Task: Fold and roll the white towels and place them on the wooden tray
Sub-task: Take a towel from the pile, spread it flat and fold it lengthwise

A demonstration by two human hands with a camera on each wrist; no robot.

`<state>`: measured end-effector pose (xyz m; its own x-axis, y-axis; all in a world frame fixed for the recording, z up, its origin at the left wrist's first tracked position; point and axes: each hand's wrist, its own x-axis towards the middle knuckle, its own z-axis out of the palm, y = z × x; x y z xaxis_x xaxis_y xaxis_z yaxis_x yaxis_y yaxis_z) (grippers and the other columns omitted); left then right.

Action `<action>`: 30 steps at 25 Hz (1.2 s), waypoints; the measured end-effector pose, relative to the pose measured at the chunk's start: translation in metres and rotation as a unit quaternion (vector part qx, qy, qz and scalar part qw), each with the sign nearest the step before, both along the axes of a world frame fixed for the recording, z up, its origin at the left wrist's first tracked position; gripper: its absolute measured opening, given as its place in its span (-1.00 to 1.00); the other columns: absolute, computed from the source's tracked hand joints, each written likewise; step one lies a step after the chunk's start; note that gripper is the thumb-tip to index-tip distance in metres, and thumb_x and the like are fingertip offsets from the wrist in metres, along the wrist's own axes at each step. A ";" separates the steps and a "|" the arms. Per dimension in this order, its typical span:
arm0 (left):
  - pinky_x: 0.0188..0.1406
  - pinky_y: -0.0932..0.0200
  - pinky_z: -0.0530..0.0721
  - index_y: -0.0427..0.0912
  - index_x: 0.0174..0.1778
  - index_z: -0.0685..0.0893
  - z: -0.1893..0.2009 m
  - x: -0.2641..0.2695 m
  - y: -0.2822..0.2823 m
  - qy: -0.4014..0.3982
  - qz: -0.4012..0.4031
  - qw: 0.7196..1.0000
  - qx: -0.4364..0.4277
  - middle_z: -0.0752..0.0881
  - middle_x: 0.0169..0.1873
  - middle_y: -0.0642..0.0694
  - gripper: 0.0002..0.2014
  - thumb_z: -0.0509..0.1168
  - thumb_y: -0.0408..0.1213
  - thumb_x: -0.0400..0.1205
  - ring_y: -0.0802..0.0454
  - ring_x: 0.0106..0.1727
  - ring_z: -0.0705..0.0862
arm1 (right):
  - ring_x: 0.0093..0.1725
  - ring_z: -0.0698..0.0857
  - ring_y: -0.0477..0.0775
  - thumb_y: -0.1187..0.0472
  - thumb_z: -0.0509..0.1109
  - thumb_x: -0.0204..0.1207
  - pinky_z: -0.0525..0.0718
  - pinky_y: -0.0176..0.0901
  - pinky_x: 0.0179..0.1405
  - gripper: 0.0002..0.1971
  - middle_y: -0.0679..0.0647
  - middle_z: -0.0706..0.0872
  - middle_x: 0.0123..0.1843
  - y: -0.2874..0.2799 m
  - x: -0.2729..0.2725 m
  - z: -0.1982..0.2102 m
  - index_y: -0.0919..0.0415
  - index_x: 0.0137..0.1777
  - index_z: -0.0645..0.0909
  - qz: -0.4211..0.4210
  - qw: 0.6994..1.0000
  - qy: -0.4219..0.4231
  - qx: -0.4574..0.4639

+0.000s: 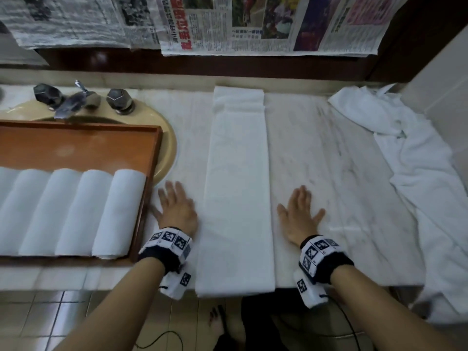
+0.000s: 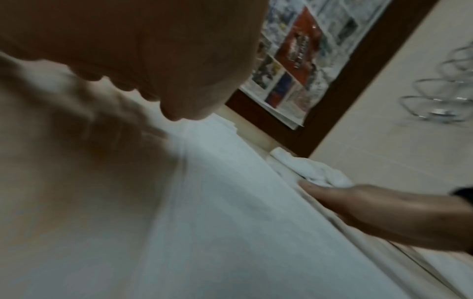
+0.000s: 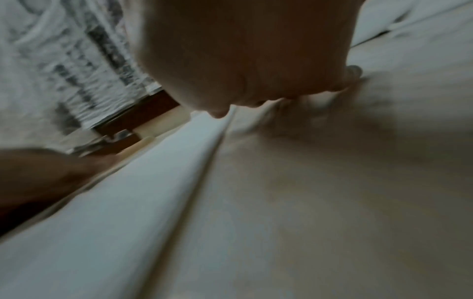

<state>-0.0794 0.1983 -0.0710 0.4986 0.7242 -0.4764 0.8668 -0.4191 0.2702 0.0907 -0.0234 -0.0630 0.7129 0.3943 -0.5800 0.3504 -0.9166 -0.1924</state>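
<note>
Two hands lie flat on the marble desk point(image 1: 316, 153), one on each side of a folded white towel point(image 1: 236, 188). The towel is a long narrow strip that runs from the near edge of the desk, where its end hangs slightly over, back toward the wall. The left hand point(image 1: 177, 206) rests palm down with fingers spread and straight, just beside the strip's left edge and holding nothing; the right hand point(image 1: 300, 214) lies the same way just off its right edge — fingers extended, nothing in its grasp. Both wrist views are blurred, showing only the underside of each hand above pale cloth and stone.

To the left, the wooden tray point(image 1: 154, 173) sits over a beige sink point(image 1: 167, 138), with the tap point(image 1: 73, 100) behind it. Five rolled towels point(image 1: 76, 211) lie side by side in the tray's near half, touching one another, the leftmost cut by the picture's edge. At the far right a heap of unfolded white towels point(image 1: 417, 173) is crumpled against the wall and spills over the desk's edge. Newspaper sheets point(image 1: 266, 24) hang on the wall behind.
</note>
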 end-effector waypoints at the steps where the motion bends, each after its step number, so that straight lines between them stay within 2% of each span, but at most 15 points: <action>1: 0.60 -0.38 -0.20 -0.15 0.70 -0.26 0.006 0.004 -0.013 -0.019 -0.030 0.999 0.005 -0.31 0.69 -0.11 -0.41 -0.16 -0.13 0.80 -0.15 0.70 -0.28 | 0.65 -0.45 0.02 -0.08 -0.17 0.75 -0.33 0.51 0.54 -0.32 0.02 -0.54 0.65 0.003 -0.015 0.006 0.19 0.67 -0.45 0.030 0.999 -0.002 0.018; 4: 0.61 -0.24 -0.28 -0.12 0.69 -0.31 0.003 0.015 -0.072 -0.078 -0.237 0.968 0.009 -0.38 0.66 -0.03 -0.41 -0.18 -0.12 0.81 -0.07 0.69 -0.33 | 0.63 -0.49 -0.03 -0.06 -0.14 0.76 -0.35 0.45 0.57 -0.33 -0.06 -0.55 0.64 0.011 -0.066 0.000 0.12 0.66 -0.46 0.214 0.975 -0.014 0.061; 5: 0.62 -0.22 -0.31 -0.07 0.69 -0.33 -0.002 0.006 -0.079 -0.073 -0.274 0.959 0.013 -0.40 0.65 0.03 -0.42 -0.20 -0.09 0.81 -0.03 0.69 -0.35 | 0.64 -0.47 -0.04 -0.06 -0.14 0.76 -0.32 0.45 0.58 -0.33 -0.07 -0.54 0.64 0.004 -0.070 -0.003 0.11 0.67 -0.45 0.232 0.971 -0.012 0.057; 6: 0.63 -0.22 -0.33 -0.01 0.68 -0.35 -0.007 -0.006 -0.073 -0.064 -0.264 0.962 0.022 -0.42 0.64 0.07 -0.43 -0.23 -0.07 0.81 -0.01 0.68 -0.37 | 0.65 -0.45 -0.04 -0.07 -0.14 0.76 -0.29 0.46 0.58 -0.33 -0.07 -0.53 0.64 -0.004 -0.063 -0.006 0.11 0.67 -0.44 0.204 0.978 -0.010 0.048; 9: 0.60 -0.31 -0.36 0.04 0.69 -0.32 -0.015 -0.039 -0.035 -0.018 -0.082 0.996 0.038 -0.39 0.67 0.00 -0.43 -0.24 -0.03 0.79 -0.07 0.67 -0.40 | 0.67 -0.41 0.00 -0.08 -0.16 0.75 -0.26 0.50 0.57 -0.32 -0.02 -0.51 0.67 -0.027 -0.034 -0.004 0.17 0.68 -0.42 0.037 0.999 -0.007 -0.001; 10: 0.59 -0.34 -0.36 0.00 0.69 -0.30 -0.011 -0.042 -0.032 -0.010 -0.059 0.998 0.029 -0.37 0.67 -0.05 -0.43 -0.23 -0.04 0.79 -0.10 0.67 -0.40 | 0.67 -0.40 0.01 -0.08 -0.15 0.75 -0.27 0.49 0.57 -0.32 0.00 -0.50 0.68 -0.027 -0.036 -0.001 0.19 0.68 -0.41 0.025 1.000 -0.001 0.003; 11: 0.59 -0.34 -0.34 -0.05 0.70 -0.30 -0.007 -0.038 -0.039 -0.027 -0.080 0.996 0.029 -0.37 0.67 -0.08 -0.42 -0.24 -0.05 0.79 -0.12 0.67 -0.39 | 0.67 -0.39 0.02 -0.07 -0.14 0.76 -0.28 0.47 0.57 -0.32 0.01 -0.49 0.68 -0.019 -0.046 0.004 0.19 0.68 -0.41 0.046 0.999 0.003 0.023; 12: 0.62 -0.32 -0.31 -0.08 0.69 -0.31 -0.004 -0.031 -0.053 -0.055 -0.144 0.987 0.038 -0.38 0.67 -0.07 -0.42 -0.26 -0.05 0.78 -0.11 0.68 -0.38 | 0.67 -0.40 0.01 -0.05 -0.13 0.76 -0.30 0.46 0.58 -0.33 -0.01 -0.49 0.68 -0.009 -0.059 0.006 0.17 0.68 -0.41 0.093 0.995 -0.002 0.046; 14: 0.64 -0.28 -0.28 -0.03 0.68 -0.36 -0.008 -0.023 -0.077 -0.083 -0.262 0.961 0.028 -0.43 0.64 0.03 -0.41 -0.33 0.01 0.76 -0.01 0.67 -0.40 | 0.65 -0.44 -0.04 -0.04 -0.12 0.76 -0.30 0.46 0.58 -0.34 -0.06 -0.50 0.67 0.005 -0.082 0.000 0.13 0.68 -0.41 0.198 0.978 -0.007 0.066; 15: 0.64 -0.28 -0.28 0.02 0.68 -0.37 -0.011 -0.026 -0.078 -0.075 -0.279 0.957 0.027 -0.45 0.63 0.08 -0.41 -0.36 0.04 0.74 0.02 0.67 -0.41 | 0.64 -0.46 -0.07 -0.04 -0.12 0.76 -0.29 0.45 0.59 -0.34 -0.08 -0.51 0.66 0.006 -0.085 -0.002 0.11 0.68 -0.41 0.215 0.975 -0.004 0.061; 18: 0.59 -0.33 -0.38 0.14 0.66 -0.39 -0.016 -0.044 -0.048 -0.024 -0.207 0.977 0.053 -0.46 0.62 0.13 -0.44 -0.31 0.02 0.77 0.03 0.65 -0.45 | 0.65 -0.44 -0.09 -0.05 -0.13 0.76 -0.32 0.43 0.59 -0.33 -0.07 -0.54 0.65 -0.003 -0.067 -0.003 0.13 0.67 -0.44 0.181 0.983 -0.016 0.024; 20: 0.54 -0.41 -0.41 0.17 0.65 -0.40 -0.014 -0.048 -0.038 0.003 -0.214 0.975 0.061 -0.45 0.63 0.11 -0.44 -0.27 0.00 0.78 -0.01 0.64 -0.47 | 0.66 -0.42 -0.07 -0.05 -0.14 0.76 -0.33 0.44 0.58 -0.33 -0.05 -0.54 0.65 -0.007 -0.061 0.000 0.15 0.66 -0.46 0.204 0.979 -0.026 0.004; 24: 0.52 -0.48 -0.38 0.18 0.66 -0.37 -0.009 -0.023 -0.029 0.015 -0.215 0.974 0.063 -0.40 0.66 0.04 -0.45 -0.27 0.00 0.78 -0.08 0.66 -0.44 | 0.65 -0.43 -0.05 -0.07 -0.15 0.76 -0.36 0.51 0.53 -0.33 -0.06 -0.54 0.65 0.010 -0.046 0.001 0.13 0.66 -0.47 0.213 0.977 -0.032 -0.010; 30: 0.50 -0.53 -0.38 0.27 0.63 -0.38 -0.004 0.025 0.001 0.052 -0.177 0.981 0.053 -0.41 0.66 -0.06 -0.47 -0.28 0.01 0.78 -0.13 0.65 -0.45 | 0.68 -0.38 -0.02 -0.02 -0.11 0.77 -0.38 0.55 0.51 -0.34 -0.06 -0.49 0.68 0.054 0.007 0.005 0.12 0.68 -0.40 0.204 0.978 -0.029 -0.035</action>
<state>-0.0545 0.1990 -0.0747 0.6803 0.5632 -0.4691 0.6827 -0.7197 0.1260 0.0976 0.0301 -0.0580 0.5367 0.6130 -0.5798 0.6981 -0.7085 -0.1028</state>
